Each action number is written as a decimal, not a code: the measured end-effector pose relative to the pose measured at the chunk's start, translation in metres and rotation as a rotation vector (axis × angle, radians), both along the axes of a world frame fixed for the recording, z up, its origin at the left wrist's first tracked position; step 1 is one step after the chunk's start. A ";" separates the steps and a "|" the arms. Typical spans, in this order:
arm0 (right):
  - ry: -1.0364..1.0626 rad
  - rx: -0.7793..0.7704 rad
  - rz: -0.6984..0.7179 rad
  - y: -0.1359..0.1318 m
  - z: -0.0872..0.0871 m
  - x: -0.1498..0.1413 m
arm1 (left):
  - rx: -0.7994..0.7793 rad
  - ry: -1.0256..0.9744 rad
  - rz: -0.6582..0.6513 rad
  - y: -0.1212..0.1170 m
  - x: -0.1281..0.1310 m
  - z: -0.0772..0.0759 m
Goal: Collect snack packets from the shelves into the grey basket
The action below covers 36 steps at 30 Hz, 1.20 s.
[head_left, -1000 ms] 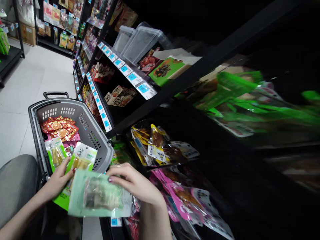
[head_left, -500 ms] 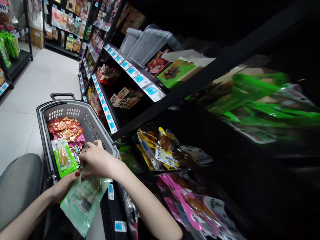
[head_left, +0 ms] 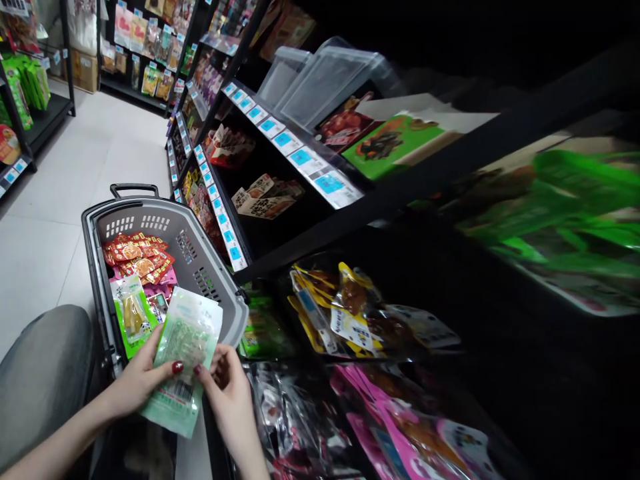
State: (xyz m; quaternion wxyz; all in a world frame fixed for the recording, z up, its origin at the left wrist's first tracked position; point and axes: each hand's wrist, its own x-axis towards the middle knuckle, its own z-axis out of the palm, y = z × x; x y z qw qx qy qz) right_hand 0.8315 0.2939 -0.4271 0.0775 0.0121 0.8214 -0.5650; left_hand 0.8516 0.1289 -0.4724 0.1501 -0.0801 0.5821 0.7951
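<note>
Pinching a pale green packet (head_left: pixel 187 340) at the near end of the shopping basket (head_left: pixel 230 303), the person's left hand (head_left: pixel 143 373) lays its thumb across the front, its other fingers mostly hidden behind. From where I stand, the packet carries a dark block like a barcode low down and a reddish line of print, both too blurred to read. Right of the basket, price labels (head_left: pixel 285 140) with light-blue squares run along the shelf edge, too small to make out, and beyond them a white-and-brown box (head_left: pixel 265 200) bears bold dark characters that I can't decipher. Inside the basket lie red packets (head_left: pixel 137 253) with yellow lettering and, nearer, a bright green pouch (head_left: pixel 133 320), its lettering tiny. The pale green packet sits between the two hands, its left edge in the left one; the right hand (head_left: pixel 227 380) has its thumb tip at the opposite edge, fingers curled, though I can't tell whether they grip. Yellow-trimmed packets (head_left: pixel 350 313) fill the shelf to the basket's right.
</note>
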 end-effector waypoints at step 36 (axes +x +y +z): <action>-0.136 0.866 -0.425 0.099 -0.054 -0.090 | 0.231 -0.160 0.118 -0.020 -0.006 0.005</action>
